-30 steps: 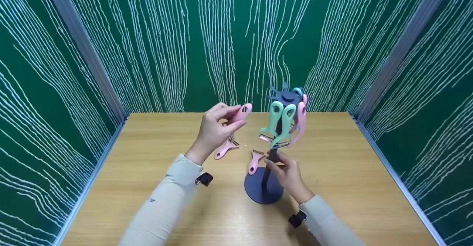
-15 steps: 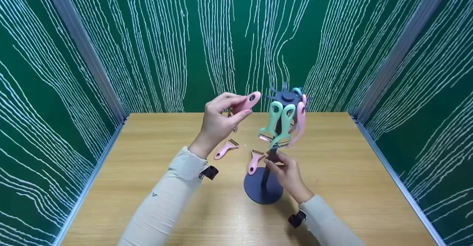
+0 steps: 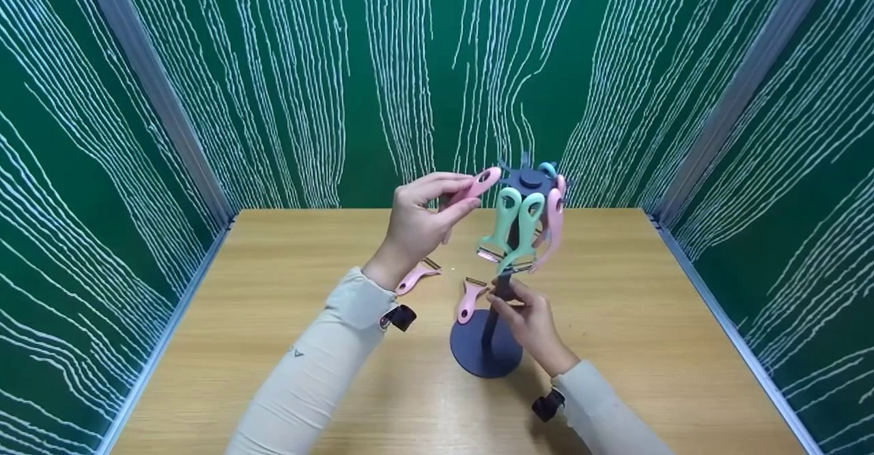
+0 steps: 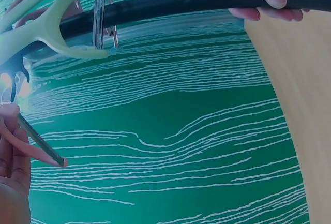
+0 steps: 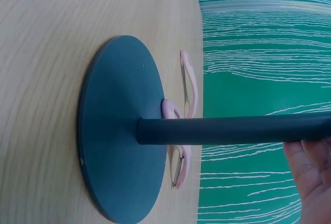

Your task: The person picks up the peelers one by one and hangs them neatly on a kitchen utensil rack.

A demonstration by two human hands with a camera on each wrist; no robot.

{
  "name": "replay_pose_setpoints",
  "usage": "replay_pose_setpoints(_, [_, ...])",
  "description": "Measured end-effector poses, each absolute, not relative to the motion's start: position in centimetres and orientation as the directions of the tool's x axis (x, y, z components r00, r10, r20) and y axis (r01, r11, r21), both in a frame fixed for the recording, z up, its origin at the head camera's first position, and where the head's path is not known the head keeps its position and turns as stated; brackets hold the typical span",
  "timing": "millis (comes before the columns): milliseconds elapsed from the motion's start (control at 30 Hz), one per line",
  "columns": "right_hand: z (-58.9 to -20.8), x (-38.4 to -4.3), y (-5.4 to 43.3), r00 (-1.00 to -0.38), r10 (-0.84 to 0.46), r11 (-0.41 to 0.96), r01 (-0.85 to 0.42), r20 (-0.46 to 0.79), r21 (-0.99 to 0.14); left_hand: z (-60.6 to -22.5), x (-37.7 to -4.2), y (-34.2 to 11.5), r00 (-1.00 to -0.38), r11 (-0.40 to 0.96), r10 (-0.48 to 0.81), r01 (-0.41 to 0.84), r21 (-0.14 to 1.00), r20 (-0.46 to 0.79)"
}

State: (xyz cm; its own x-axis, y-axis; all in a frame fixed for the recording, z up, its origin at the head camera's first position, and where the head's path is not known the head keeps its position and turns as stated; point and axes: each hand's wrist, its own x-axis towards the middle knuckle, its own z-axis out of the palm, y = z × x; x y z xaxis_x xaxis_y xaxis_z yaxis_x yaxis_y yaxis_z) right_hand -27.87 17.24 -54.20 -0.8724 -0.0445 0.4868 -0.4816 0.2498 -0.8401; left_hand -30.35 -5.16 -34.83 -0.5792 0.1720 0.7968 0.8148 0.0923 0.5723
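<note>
My left hand point(image 3: 425, 217) pinches a pink peeler point(image 3: 486, 180) by its handle, the holed end pointing at the hooks of a dark rack point(image 3: 529, 180). In the left wrist view the held peeler's blade point(image 4: 41, 140) sticks out past the fingers. My right hand point(image 3: 536, 320) grips the rack's post point(image 5: 217, 131) below the hanging peelers. Two green peelers point(image 3: 506, 219) hang at the front of the rack, a pink hanging peeler point(image 3: 554, 226) on its right side. A blue handle point(image 3: 548, 168) shows at the back, mostly hidden.
Two more pink peelers lie on the wooden table point(image 3: 273, 318): one peeler point(image 3: 471, 299) against the rack's round base point(image 3: 486, 356), the other peeler point(image 3: 418, 277) farther left, partly behind my left forearm. Green walls with white wavy lines point(image 3: 273, 86) stand around the table.
My left hand has moved up and to the right with the pink peeler, bringing its holed end up close to the rack's hooks. My right hand stays on the post.
</note>
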Motion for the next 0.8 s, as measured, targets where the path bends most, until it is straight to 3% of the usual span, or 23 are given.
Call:
replay_pose_setpoints(433, [-54.2, -27.8, 17.2, -0.865, -0.05, 0.244, -0.496, 0.5, -0.834, -35.8, -29.3, -4.7, -0.621, 0.112, 0.248, 0.781, 0.615, 0.744])
replay_pose_setpoints(800, [-54.2, -27.9, 17.3, -0.833, -0.062, 0.34, -0.535, 0.549, -0.774, -36.8, -28.6, -3.8, -0.534, 0.099, 0.213, 0.845, 0.526, 0.818])
